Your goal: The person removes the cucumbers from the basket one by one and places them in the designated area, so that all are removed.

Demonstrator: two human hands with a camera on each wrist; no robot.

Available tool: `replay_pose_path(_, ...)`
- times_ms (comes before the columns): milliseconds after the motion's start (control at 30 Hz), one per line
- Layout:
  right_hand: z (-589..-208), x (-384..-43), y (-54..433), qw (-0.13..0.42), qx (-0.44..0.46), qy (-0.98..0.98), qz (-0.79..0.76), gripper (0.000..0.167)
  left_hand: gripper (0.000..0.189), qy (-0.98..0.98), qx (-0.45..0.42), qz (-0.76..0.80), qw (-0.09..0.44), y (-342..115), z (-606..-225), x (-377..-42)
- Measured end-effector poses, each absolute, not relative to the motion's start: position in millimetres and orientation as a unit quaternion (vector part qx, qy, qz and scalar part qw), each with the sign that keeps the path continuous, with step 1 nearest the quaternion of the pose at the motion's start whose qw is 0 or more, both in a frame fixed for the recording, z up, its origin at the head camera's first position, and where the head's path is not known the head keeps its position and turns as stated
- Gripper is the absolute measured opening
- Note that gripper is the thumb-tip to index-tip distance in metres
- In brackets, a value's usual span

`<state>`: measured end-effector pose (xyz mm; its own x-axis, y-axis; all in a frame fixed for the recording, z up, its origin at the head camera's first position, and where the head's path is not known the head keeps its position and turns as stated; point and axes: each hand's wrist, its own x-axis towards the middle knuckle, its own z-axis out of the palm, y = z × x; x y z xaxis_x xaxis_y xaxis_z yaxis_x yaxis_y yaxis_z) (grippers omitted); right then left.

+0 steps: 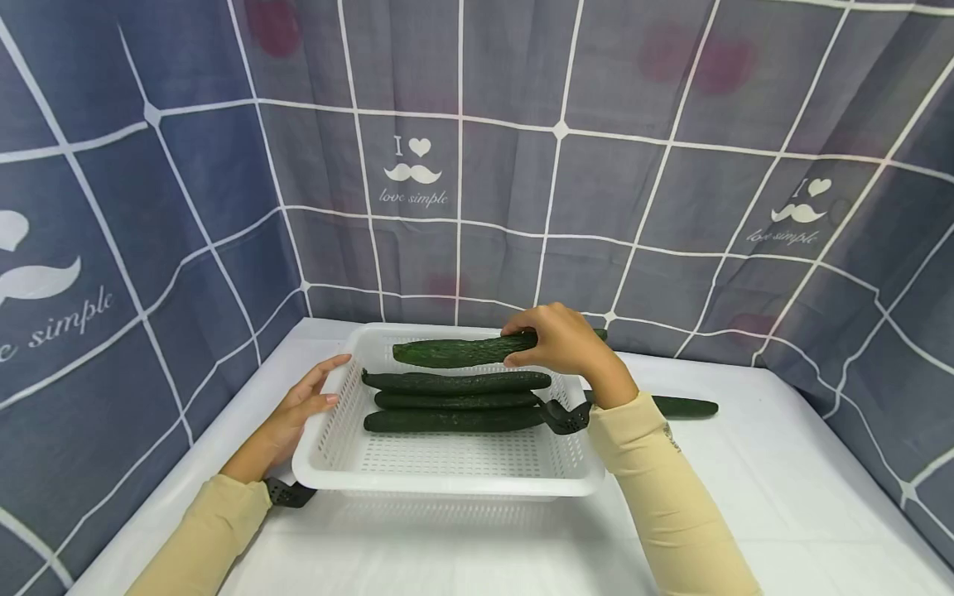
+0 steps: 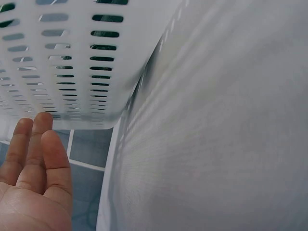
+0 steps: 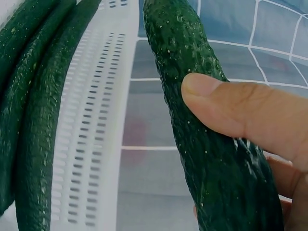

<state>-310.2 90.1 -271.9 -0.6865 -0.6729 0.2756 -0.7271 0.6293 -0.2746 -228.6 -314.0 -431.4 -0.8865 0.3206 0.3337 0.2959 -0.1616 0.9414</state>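
My right hand (image 1: 562, 341) grips a bumpy dark green cucumber (image 1: 447, 353) and holds it level above the back part of a white perforated plastic basket (image 1: 455, 483). In the right wrist view the thumb presses on the near face of this cucumber (image 3: 192, 125), with fingers partly hidden behind it. Three more cucumbers (image 1: 458, 383) lie side by side in the basket. Beside the basket's left rim is my left hand (image 1: 294, 414), its fingers extended. The left wrist view shows those fingers (image 2: 36, 159) straight near the slotted side wall; whether they touch it I cannot tell.
Another cucumber (image 1: 686, 406) lies on the white tabletop (image 1: 745, 472) to the right, partly hidden by the right forearm. A grey checked curtain (image 1: 507, 165) hangs behind the table and along both sides. Black straps with camera mounts (image 1: 564, 416) sit at the wrists.
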Motion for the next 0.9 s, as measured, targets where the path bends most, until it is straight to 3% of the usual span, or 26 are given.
replay_pose_path(900, -283, -294, 161, 0.127, 0.401, -0.874, 0.243, 0.033, 0.063, 0.635, 0.261, 0.727, 0.016, -312, -433, -223)
